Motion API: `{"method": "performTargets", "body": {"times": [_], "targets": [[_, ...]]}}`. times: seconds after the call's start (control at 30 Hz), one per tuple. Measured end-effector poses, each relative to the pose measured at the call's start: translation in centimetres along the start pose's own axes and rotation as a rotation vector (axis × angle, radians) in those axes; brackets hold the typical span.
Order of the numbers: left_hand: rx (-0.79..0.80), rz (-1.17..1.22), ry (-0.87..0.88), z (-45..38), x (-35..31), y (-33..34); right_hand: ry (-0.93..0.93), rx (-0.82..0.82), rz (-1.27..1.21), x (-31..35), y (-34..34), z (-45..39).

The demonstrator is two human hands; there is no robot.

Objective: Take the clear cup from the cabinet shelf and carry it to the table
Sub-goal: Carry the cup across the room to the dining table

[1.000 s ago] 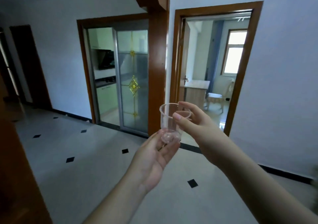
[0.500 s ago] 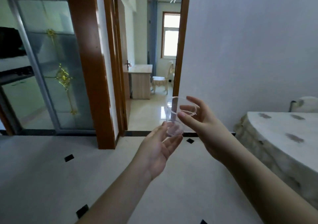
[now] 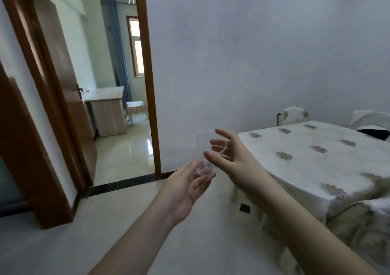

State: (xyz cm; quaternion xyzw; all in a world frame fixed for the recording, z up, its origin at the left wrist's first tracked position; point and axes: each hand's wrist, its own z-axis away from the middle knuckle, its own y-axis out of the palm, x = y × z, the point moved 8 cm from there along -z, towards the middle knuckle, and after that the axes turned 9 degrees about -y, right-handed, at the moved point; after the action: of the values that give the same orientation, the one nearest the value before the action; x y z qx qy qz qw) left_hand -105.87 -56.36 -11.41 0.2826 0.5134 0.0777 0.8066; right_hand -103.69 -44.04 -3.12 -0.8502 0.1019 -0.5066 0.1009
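Observation:
The clear cup [image 3: 202,151] is a thin see-through plastic tumbler, held upright in mid-air at the centre of the head view. My right hand [image 3: 229,155] grips its upper wall and rim between thumb and fingers. My left hand [image 3: 186,187] is palm-up below it, and the cup's base rests on the fingertips. The table [image 3: 316,158] stands to the right under a white cloth with gold leaf prints. Its near left corner is a short way right of my right hand.
A wood-framed doorway [image 3: 152,97] opens on the left onto a room with a desk [image 3: 107,110] and a stool. Covered chairs [image 3: 293,115] stand behind the table and another [image 3: 363,228] at its near side. A dark object [image 3: 374,133] lies at the table's far right.
The view has swung right: the glass kitchen door has left the frame and the table now fills the right side. Both hands keep the same hold on the cup.

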Motion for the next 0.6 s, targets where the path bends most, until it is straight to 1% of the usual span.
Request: {"method": "performTargets", "body": {"times": [0.17,0.27,0.4,0.6], "targets": [[0.038,-0.037,-0.083,-6.1,0.6,3.8,0.009,-0.071,0.022,-3.8,-5.6,-2.7],[0.017,-0.016,-0.091,-8.8,1.2,4.3,0.036,-0.087,0.014,-6.3,-6.9,-4.1],[-0.024,-0.005,-0.100,-12.3,1.0,3.5,0.052,-0.084,-0.009,-9.6,-6.8,-6.4],[-0.049,0.016,-0.082,-18.1,-1.8,0.2,0.071,-0.080,-0.029,-14.4,-3.8,-11.9]]}}
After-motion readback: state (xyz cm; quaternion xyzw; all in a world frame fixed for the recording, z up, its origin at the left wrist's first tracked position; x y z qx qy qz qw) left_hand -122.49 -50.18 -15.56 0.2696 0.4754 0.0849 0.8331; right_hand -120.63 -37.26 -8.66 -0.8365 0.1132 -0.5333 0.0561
